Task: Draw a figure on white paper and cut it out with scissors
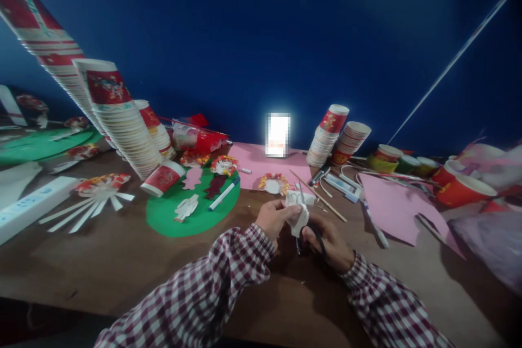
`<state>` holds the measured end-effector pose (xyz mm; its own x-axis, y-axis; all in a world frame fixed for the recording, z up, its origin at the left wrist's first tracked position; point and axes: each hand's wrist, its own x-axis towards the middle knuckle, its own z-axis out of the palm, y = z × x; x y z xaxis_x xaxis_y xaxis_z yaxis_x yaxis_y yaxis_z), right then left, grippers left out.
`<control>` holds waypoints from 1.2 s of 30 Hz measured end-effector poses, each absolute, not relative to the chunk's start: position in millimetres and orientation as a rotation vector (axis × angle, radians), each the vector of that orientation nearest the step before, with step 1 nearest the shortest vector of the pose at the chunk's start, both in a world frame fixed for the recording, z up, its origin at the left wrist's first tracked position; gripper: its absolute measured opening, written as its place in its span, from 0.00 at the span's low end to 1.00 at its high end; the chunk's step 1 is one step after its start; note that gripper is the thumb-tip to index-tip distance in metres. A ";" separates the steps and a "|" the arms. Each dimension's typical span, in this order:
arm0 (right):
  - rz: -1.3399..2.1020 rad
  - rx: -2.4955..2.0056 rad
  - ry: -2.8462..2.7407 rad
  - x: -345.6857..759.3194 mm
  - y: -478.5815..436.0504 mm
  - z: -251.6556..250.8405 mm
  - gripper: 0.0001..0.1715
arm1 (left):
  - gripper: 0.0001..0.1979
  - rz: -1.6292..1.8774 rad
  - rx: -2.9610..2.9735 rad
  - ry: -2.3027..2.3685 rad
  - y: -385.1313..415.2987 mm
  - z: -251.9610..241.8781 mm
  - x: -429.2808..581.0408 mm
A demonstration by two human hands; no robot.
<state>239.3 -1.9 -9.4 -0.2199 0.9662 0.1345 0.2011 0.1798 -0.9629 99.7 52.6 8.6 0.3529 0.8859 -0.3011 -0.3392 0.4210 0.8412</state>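
My left hand (274,220) is closed on a small piece of white paper (299,221) with pencil or pen lines near its top. In my right hand (332,242) is a pair of scissors (302,193) with dark handles, the fingers wrapped round the grips. Its blades point away from me and meet the paper; part of them is behind it. Both hands are over the brown table, close together. Just beyond them lies a cut cup base with curled red and yellow strips (274,184). To the left, paper fish-like cutouts (186,207) rest on a green paper disc (163,217).
Tall stacks of paper cups (122,119) lean at the left, and shorter cup stacks (329,133) stand at the back right. A lit screen (278,136) stands by the blue wall. Pink paper (391,206), a marker (374,225) and orange cups (465,193) are on the right.
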 end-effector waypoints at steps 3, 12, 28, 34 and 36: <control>1.113 -1.137 -1.578 237.4 -2.2 -8.7 0.26 | 0.22 0.889 0.740 0.860 53.3 8.1 99.7; 1.111 -1.143 -1.541 235.2 -3.3 -8.7 0.29 | 0.20 0.830 0.679 0.881 51.2 11.8 100.9; 1.091 -1.189 -1.540 234.0 -3.6 -6.8 0.27 | 0.19 0.816 0.727 0.907 53.3 -0.2 101.9; 1.029 -1.192 -1.574 233.3 -4.0 -5.0 0.25 | 0.18 0.827 0.701 0.907 52.8 0.5 102.4; 1.034 -1.195 -1.566 233.3 -4.1 -6.4 0.25 | 0.18 0.842 0.686 0.896 52.5 1.1 102.9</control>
